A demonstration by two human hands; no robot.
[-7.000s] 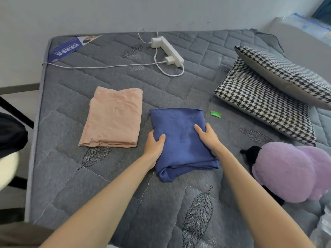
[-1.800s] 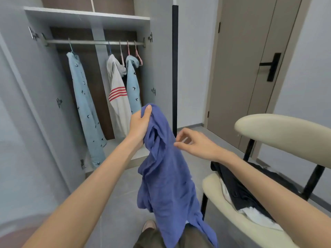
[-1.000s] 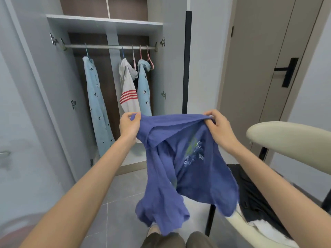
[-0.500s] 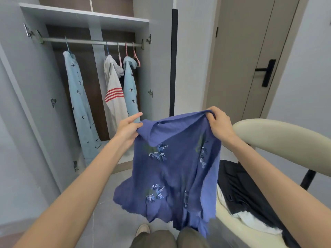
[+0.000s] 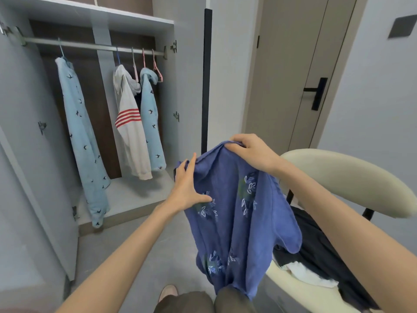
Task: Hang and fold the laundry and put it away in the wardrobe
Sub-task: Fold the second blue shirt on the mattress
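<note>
So the blue top (image 5: 237,211) is hanging in mid-air in front of the open wardrobe (image 5: 135,19), just beside the chair (image 5: 338,175), and it's not sitting on any hanger yet. The right hand (image 5: 252,152) is gripping the bunched top edge, fingers curled round it. The left hand (image 5: 187,188) is lying against the other edge with its fingers straight and the thumb pressing the front, not really clamping. I'm reading this as the spread-it-out step before hanging. The next move is probably calling for one hand to free up and take the pink hanger (image 5: 158,71) that looks empty off the rail (image 5: 90,46).
</note>
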